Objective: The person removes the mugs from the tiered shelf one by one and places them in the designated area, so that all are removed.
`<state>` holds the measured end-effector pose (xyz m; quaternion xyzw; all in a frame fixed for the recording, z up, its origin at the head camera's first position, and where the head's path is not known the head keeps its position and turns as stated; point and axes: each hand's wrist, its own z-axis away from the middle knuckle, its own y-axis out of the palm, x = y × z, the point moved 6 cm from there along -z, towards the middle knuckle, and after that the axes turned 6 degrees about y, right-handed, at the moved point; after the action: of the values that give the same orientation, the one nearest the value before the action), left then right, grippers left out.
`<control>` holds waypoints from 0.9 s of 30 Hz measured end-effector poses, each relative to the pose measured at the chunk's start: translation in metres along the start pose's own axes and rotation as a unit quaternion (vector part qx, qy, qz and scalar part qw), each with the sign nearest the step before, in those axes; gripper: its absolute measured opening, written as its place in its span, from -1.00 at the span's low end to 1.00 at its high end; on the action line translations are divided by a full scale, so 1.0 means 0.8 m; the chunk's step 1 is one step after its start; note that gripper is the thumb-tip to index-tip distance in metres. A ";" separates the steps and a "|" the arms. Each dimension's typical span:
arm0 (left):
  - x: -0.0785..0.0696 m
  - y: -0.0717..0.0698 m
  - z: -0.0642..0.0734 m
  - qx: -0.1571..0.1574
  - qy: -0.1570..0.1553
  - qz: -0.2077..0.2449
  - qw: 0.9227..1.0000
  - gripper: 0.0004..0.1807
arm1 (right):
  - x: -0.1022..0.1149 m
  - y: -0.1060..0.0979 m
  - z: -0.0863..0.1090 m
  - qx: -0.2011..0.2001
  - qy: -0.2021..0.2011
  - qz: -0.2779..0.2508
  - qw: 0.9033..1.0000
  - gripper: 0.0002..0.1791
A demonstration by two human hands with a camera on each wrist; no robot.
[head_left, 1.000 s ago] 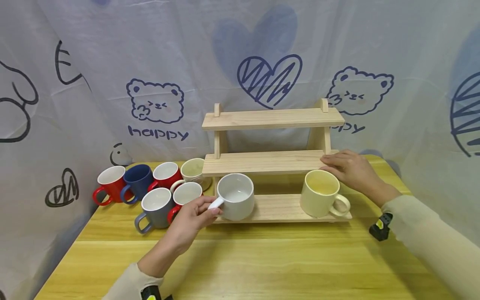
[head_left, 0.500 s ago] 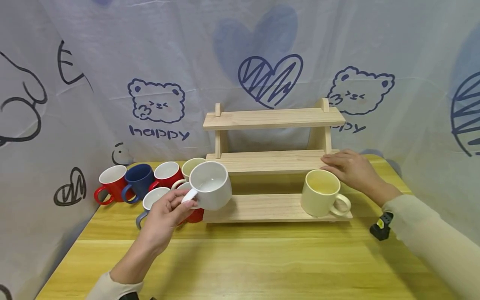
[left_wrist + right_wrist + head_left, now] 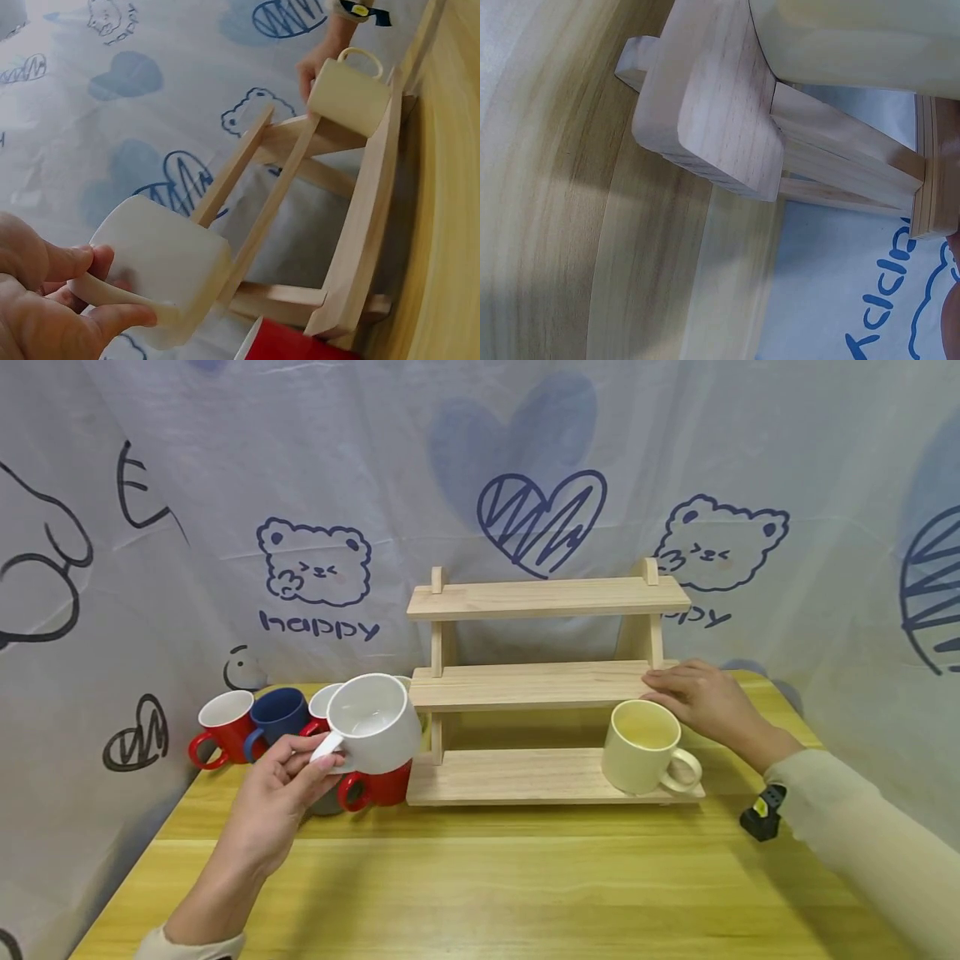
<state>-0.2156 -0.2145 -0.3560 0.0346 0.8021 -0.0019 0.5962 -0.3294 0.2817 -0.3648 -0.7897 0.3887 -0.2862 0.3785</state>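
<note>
A white mug (image 3: 375, 727) hangs in the air left of the three-tier wooden shelf (image 3: 525, 777), its mouth tipped slightly. My left hand (image 3: 266, 797) pinches its handle between thumb and fingers; in the left wrist view the mug (image 3: 161, 259) shows its side and base. At the right end of the middle plank, my right hand (image 3: 697, 702) holds the shelf by its edge. Just in front of that hand, a pale yellow mug (image 3: 637, 752) stands upright on the bottom plank, handle to the right. Only a sliver of the right hand (image 3: 951, 315) appears in the right wrist view.
Left of the shelf, several mugs stand on the wooden table (image 3: 480, 885), among them a red one (image 3: 232, 731), a blue one (image 3: 281, 722) and another red one (image 3: 386, 787). The held mug hides some of them. A patterned cloth (image 3: 525, 443) hangs behind.
My left hand has lifted the white mug off the shelf's bottom plank and carried it left, over the grouped mugs. The right hand and the yellow mug have stayed put.
</note>
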 end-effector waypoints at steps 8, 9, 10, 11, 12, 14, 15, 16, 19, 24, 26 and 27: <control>-0.011 -0.034 0.006 -0.060 0.031 0.051 0.996 -0.72 | -0.001 0.001 0.000 0.005 0.004 0.002 1.000 -0.64; -0.012 -0.038 0.007 -0.068 0.033 0.056 0.996 -0.72 | -0.001 0.001 0.000 0.006 0.005 0.002 1.000 -0.64; -0.013 -0.042 0.008 -0.075 0.037 0.062 0.995 -0.72 | -0.002 0.001 0.000 0.007 0.005 0.002 1.000 -0.65; -0.013 -0.046 0.009 -0.083 0.041 0.068 0.993 -0.73 | -0.002 0.001 0.000 0.008 0.007 0.003 1.000 -0.65; -0.014 -0.050 0.010 -0.089 0.044 0.076 0.992 -0.73 | -0.003 0.001 0.001 0.009 0.008 0.003 1.000 -0.65; -0.014 -0.059 0.012 -0.104 0.051 0.086 0.990 -0.73 | -0.004 0.002 0.001 0.011 0.010 0.004 1.000 -0.65; -0.013 -0.063 0.013 -0.111 0.053 0.090 0.988 -0.73 | -0.004 0.002 0.001 0.011 0.010 0.004 1.000 -0.66; -0.013 -0.068 0.014 -0.117 0.055 0.094 0.987 -0.72 | -0.005 0.003 0.001 0.011 0.010 0.004 1.000 -0.66; -0.011 -0.081 0.017 -0.136 0.055 0.111 0.983 -0.71 | -0.005 0.003 0.001 0.011 0.009 0.006 1.000 -0.66; -0.008 -0.102 0.021 -0.170 0.062 0.147 0.973 -0.73 | -0.005 0.004 0.000 0.010 0.006 0.005 1.000 -0.66; -0.007 -0.110 0.023 -0.184 0.068 0.160 0.967 -0.74 | -0.004 0.004 0.000 0.009 0.004 0.004 1.000 -0.66; -0.007 -0.114 0.023 -0.190 0.073 0.167 0.965 -0.74 | -0.004 0.003 0.000 0.007 0.003 0.004 1.000 -0.66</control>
<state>-0.2015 -0.3066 -0.3597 0.0542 0.8118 0.2527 0.5236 -0.3320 0.2832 -0.3673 -0.7847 0.3906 -0.2902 0.3841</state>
